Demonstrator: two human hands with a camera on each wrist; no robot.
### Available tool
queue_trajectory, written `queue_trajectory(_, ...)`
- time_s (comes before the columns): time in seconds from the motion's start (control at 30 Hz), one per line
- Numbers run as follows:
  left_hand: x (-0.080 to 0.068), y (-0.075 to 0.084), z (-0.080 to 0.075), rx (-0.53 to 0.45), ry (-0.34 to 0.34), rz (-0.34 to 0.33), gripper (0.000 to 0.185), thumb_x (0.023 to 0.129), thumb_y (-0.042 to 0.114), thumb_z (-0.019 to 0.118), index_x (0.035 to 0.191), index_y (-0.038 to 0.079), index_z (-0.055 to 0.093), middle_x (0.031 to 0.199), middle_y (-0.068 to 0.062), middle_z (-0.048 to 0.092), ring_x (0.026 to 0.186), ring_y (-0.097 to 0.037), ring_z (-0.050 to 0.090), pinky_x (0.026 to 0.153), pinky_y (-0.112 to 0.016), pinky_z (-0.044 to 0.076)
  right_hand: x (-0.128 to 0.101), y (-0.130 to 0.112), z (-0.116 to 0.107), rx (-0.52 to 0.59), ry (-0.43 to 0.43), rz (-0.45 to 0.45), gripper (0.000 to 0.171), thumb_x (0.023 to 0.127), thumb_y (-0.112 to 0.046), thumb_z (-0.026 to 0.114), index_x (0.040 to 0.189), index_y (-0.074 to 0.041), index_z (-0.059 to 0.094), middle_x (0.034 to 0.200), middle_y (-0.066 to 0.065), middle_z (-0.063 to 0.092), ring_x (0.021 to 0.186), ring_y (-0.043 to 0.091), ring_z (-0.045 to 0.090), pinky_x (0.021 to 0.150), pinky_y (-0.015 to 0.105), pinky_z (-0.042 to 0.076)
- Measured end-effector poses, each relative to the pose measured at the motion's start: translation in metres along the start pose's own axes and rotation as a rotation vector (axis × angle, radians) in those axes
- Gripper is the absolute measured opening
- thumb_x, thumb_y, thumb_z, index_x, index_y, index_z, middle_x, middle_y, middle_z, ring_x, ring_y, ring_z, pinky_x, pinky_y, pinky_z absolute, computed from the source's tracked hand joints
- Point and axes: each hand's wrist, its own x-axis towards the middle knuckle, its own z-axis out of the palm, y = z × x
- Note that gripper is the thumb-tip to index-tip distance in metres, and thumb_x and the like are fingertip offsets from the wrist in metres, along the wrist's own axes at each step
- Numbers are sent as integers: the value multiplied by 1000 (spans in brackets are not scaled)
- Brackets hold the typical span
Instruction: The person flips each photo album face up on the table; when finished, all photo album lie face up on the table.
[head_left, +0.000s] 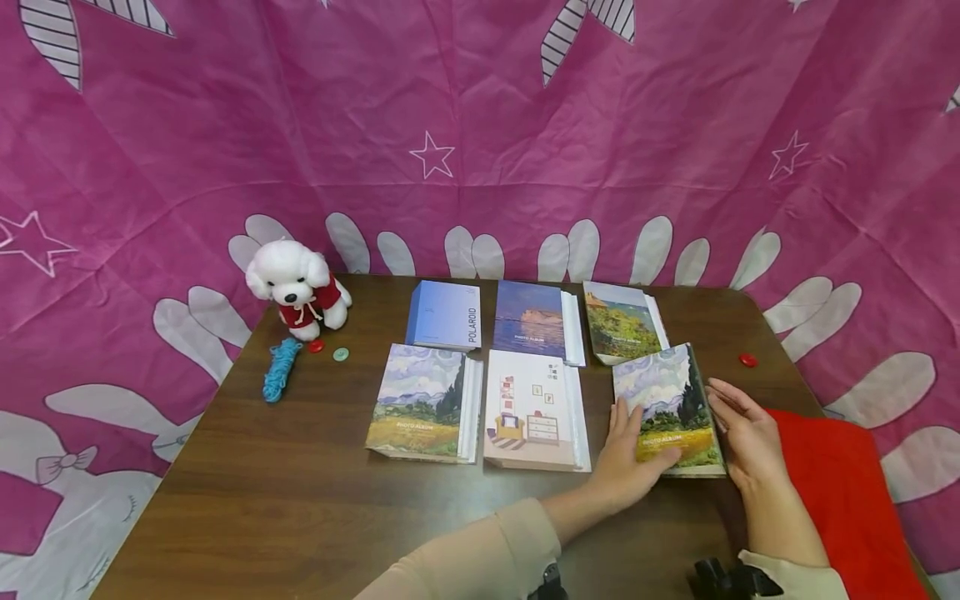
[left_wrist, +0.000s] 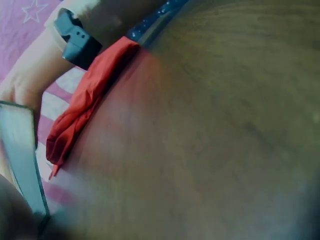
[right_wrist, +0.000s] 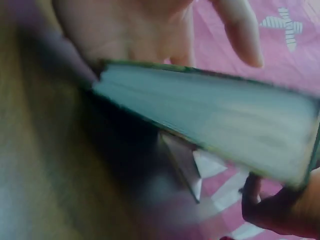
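A photo album (head_left: 667, 408) with a painted landscape cover is between both hands at the front right of the group of albums. My left hand (head_left: 626, 458) holds its left side, thumb lying over the front cover. On the right, my right hand (head_left: 753, 437) grips the spine edge. In the right wrist view the album (right_wrist: 210, 117) appears edge-on, showing its pale page block; the left palm (right_wrist: 130, 30) is above it and part of the right hand (right_wrist: 280, 207) at the spine. The left wrist view catches only a strip of the album (left_wrist: 22, 155).
Other albums lie in two rows: a blue Polaroid one (head_left: 448, 315), a sea-cliff one (head_left: 528, 321), a garden one (head_left: 622, 325), a wheat-field one (head_left: 420, 400), a room-drawing one (head_left: 528, 408). A toy dog (head_left: 296, 287), blue cord (head_left: 281, 369), buttons (head_left: 341, 354) and red cloth (head_left: 832, 492) are around them.
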Motion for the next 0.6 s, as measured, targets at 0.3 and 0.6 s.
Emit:
queue_trajectory(0.3, 10, 11, -2, -30, -10, 7, 71, 104, 56, 41, 160, 13, 32, 165, -3, 27, 148, -25, 31, 120, -38, 29, -1, -15, 25, -17, -8, 1, 26, 98, -9, 66, 119, -20, 76, 94, -5, 68, 73, 7, 69, 64, 23, 60)
queue_trajectory(0.6, 13, 20, -25, -248, 28, 217, 78, 101, 38, 58, 164, 19, 15, 162, -2, 34, 138, -15, 45, 105, -27, 46, -11, 3, 36, -71, -177, -17, 26, 106, -15, 53, 124, -17, 72, 100, -9, 72, 85, 7, 67, 69, 21, 57)
